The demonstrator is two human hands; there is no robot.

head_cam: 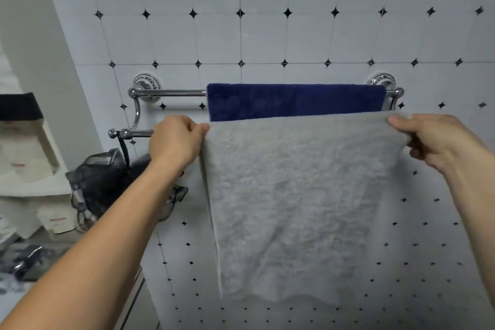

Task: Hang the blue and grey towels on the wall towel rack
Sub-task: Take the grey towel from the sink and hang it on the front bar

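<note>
A chrome double-bar towel rack [171,93] is fixed to the tiled wall. The blue towel [294,102] hangs over its upper back bar, filling the right part. The grey towel [300,195] hangs down in front, its top edge level with the lower front bar [134,133], most of which it hides. My left hand [176,142] pinches the grey towel's top left corner. My right hand [434,136] pinches its top right corner. Whether the grey towel rests over the front bar I cannot tell.
A dark mesh bath sponge [107,185] hangs by a cord from the left end of the front bar. White shelves with folded items [29,158] stand at the left. The white tiled wall [267,35] with black diamonds fills the background.
</note>
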